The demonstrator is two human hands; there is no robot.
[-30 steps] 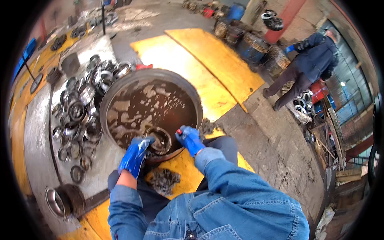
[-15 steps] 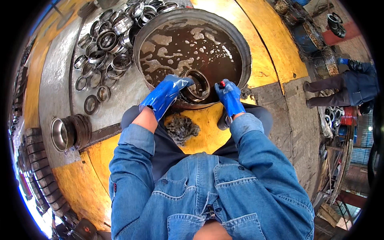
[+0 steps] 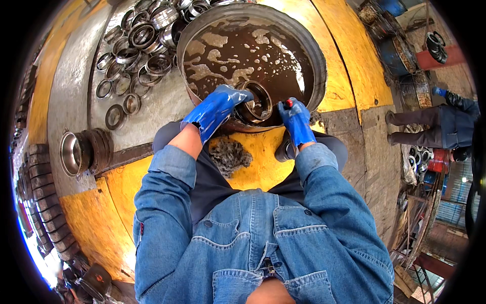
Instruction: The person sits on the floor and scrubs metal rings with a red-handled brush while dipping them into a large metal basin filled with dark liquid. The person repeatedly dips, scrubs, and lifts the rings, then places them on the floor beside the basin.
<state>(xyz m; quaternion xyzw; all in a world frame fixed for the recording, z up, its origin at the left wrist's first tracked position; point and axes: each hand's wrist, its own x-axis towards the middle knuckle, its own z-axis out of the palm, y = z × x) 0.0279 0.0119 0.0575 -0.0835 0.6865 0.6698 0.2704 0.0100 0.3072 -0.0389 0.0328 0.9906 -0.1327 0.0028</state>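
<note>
A metal ring (image 3: 266,99), wet and shiny, is tilted up at the near rim of a round metal tub (image 3: 318,61). My left hand (image 3: 218,107), in a blue rubber glove, grips the ring's left side. Just right of the ring, my gloved right hand (image 3: 296,121) is closed around something with a red end (image 3: 288,103); the rest of it is hidden in the fingers. Brown liquid (image 3: 248,61) with patches of foam lies in the tub.
Many metal rings (image 3: 142,35) are heaped left of the tub. A larger rim-like part (image 3: 73,153) stands at the left. Between my legs lies a grey fibrous wad (image 3: 229,156). Another person (image 3: 445,121) stands at the right, near drums (image 3: 395,57).
The whole view has shifted a little, with the tub now higher and farther right. Both hands keep their closed grip, and the ring stays at the near rim, turned slightly.
</note>
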